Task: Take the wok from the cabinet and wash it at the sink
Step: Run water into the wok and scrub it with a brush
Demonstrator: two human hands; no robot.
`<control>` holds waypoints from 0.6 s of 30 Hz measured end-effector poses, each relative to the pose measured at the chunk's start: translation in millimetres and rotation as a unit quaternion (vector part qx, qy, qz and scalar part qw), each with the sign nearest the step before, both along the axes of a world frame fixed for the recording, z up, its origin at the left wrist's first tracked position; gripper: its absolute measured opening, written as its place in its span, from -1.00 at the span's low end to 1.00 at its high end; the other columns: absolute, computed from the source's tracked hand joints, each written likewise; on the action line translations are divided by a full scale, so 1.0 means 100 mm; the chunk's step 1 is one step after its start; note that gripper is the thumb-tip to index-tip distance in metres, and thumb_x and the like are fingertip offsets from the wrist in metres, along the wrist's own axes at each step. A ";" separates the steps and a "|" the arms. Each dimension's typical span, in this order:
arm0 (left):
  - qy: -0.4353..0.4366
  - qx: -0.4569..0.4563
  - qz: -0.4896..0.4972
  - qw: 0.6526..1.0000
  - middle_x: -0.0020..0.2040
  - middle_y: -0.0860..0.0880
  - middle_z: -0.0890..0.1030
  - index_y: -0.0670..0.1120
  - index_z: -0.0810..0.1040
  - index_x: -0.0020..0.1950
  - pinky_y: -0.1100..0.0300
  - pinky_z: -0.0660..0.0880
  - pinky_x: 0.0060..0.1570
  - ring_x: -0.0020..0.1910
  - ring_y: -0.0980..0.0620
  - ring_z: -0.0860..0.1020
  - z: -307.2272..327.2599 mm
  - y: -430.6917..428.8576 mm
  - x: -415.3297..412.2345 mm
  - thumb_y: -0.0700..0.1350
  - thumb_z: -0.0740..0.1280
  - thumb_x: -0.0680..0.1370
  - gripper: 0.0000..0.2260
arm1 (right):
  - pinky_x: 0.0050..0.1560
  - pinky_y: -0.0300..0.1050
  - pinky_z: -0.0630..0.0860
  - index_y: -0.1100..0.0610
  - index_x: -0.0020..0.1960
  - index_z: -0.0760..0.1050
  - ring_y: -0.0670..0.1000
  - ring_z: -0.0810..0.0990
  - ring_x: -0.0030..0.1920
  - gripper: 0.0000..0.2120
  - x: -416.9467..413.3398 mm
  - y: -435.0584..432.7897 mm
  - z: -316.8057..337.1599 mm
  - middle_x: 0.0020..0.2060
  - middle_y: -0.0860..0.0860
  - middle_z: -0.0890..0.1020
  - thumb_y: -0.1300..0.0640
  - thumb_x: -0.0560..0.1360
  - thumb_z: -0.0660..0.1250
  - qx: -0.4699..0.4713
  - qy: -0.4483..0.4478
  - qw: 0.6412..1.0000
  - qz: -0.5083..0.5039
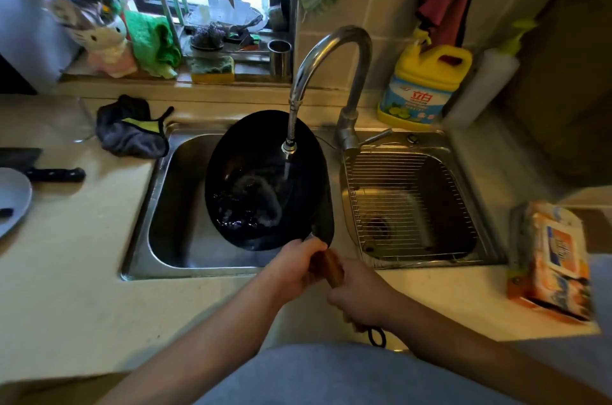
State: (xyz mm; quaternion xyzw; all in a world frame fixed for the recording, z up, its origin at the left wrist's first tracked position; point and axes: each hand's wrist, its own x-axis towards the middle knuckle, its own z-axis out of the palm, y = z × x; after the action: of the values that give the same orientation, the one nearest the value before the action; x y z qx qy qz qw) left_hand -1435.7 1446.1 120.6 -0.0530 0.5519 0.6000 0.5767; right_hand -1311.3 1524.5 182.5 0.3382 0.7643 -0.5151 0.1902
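Plate (13, 199) cut off at left

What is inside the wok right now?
Water runs from the faucet into the tilted black wok and pools at its lower side. No sponge or food shows inside. Both hands, left hand and right hand, grip its wooden handle.

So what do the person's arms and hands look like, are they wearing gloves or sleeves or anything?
No gloves. The left hand and the right hand are both bare, with no rings or watch to be seen. Both forearms are bare too, right down to the bottom of the picture, so no sleeves show. Between the arms is a grey-blue piece of clothing, plain with no markings.
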 end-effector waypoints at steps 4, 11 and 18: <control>0.004 0.009 -0.001 1.000 0.12 -0.25 0.68 -0.27 0.49 0.29 0.12 0.61 -0.13 0.06 -0.12 0.67 -0.01 -0.03 0.00 -0.16 0.29 0.58 -0.68 | -0.58 -0.30 0.43 0.06 0.08 0.50 -0.12 0.54 -0.53 -0.75 0.01 -0.01 -0.06 -0.34 0.01 0.52 0.26 0.43 0.36 0.020 0.004 1.000 -0.005; 0.021 -0.011 0.039 0.999 0.01 -0.20 0.72 -0.27 0.46 0.30 0.16 0.60 -0.28 -0.02 -0.09 0.70 0.02 -0.01 -0.02 -0.16 0.35 0.54 -0.63 | -0.54 -0.21 0.46 0.07 0.14 0.46 -0.07 0.49 -0.55 -0.71 -0.04 0.08 0.01 -0.43 0.04 0.51 0.26 0.44 0.30 -0.073 -0.005 0.997 -0.003; 0.054 -0.058 0.088 0.993 -0.18 -0.12 0.75 -0.19 0.48 0.15 0.11 0.62 -0.30 -0.10 -0.10 0.71 0.00 -0.08 0.02 -0.14 0.40 0.49 -0.72 | -0.53 -0.21 0.44 0.24 0.09 0.41 -0.06 0.44 -0.56 -0.81 -0.07 0.14 0.09 -0.49 0.03 0.47 0.34 0.48 0.25 -0.196 0.004 0.980 0.020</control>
State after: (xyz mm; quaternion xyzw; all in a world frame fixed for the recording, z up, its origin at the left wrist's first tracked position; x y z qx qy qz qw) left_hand -1433.9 1437.8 120.3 -0.1024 0.6094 0.6172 0.4871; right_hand -1317.9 1538.0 191.5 0.2766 0.6557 -0.6527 0.2599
